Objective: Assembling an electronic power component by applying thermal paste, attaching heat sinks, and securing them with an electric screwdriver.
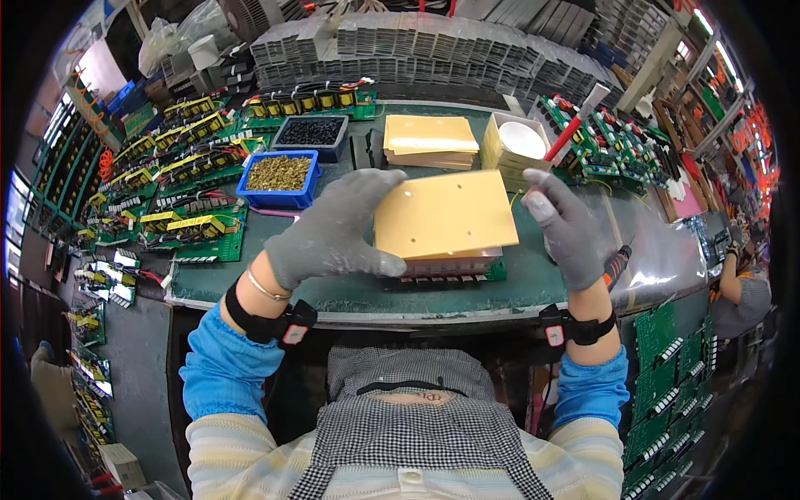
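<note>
A yellow insulating board (446,217) with small holes lies tilted over a green circuit board (498,271) at the table's front. My left hand (337,225), in a grey glove, grips its left edge, the thumb at the lower corner and the fingers by the upper one. My right hand (567,221), gloved too, is raised just right of the board and apart from it. Its fingers are curled together at the tips; whether a small part is between them I cannot make out. An orange-and-black screwdriver (617,267) lies beside the right wrist.
Behind the board are a stack of yellow boards (429,137), a box with a white tub (522,140) and a red-handled brush (575,125). A blue tray of brass-coloured parts (282,173) and a tray of black parts (310,132) stand left. Circuit boards (196,233) crowd the left side.
</note>
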A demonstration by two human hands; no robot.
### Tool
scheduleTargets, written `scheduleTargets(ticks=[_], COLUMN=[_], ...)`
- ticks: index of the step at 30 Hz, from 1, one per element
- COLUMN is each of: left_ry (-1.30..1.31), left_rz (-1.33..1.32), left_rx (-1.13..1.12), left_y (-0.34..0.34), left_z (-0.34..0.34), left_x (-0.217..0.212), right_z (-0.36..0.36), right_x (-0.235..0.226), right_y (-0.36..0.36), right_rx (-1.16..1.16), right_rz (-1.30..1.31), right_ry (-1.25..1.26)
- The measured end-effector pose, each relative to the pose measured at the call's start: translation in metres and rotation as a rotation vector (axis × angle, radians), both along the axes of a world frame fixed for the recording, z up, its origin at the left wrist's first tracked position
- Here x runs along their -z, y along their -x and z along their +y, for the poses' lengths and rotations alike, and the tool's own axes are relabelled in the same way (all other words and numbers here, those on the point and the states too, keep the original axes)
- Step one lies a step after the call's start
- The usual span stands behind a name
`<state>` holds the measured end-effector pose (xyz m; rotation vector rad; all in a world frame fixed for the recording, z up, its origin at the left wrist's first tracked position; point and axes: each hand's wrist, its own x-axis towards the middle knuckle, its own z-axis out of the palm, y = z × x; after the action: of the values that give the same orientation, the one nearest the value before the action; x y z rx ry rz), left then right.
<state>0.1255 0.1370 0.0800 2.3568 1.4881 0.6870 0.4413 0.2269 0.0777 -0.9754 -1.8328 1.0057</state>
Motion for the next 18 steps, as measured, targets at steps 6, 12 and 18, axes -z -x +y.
scheduleTargets(ticks=[6,12,18], left_ry=[0.050,0.120,0.345], left_rz=[0.063,-0.348,-0.672], left_rx=[0.037,-0.129,-0.456], left_y=[-0.001,0.005,-0.006], left_z=[0.013,0.003,0.008], left_x=[0.007,0.027,0.048], right_z=[0.013,0.007,0.008], right_x=[0.037,0.044,0.045], right_y=[0.006,0.007,0.011], right_rx=[-0.047,-0.116,-0.085], right_rz=[-0.122,-0.273,-0.225], right_ry=[0.049,-0.109,-0.044])
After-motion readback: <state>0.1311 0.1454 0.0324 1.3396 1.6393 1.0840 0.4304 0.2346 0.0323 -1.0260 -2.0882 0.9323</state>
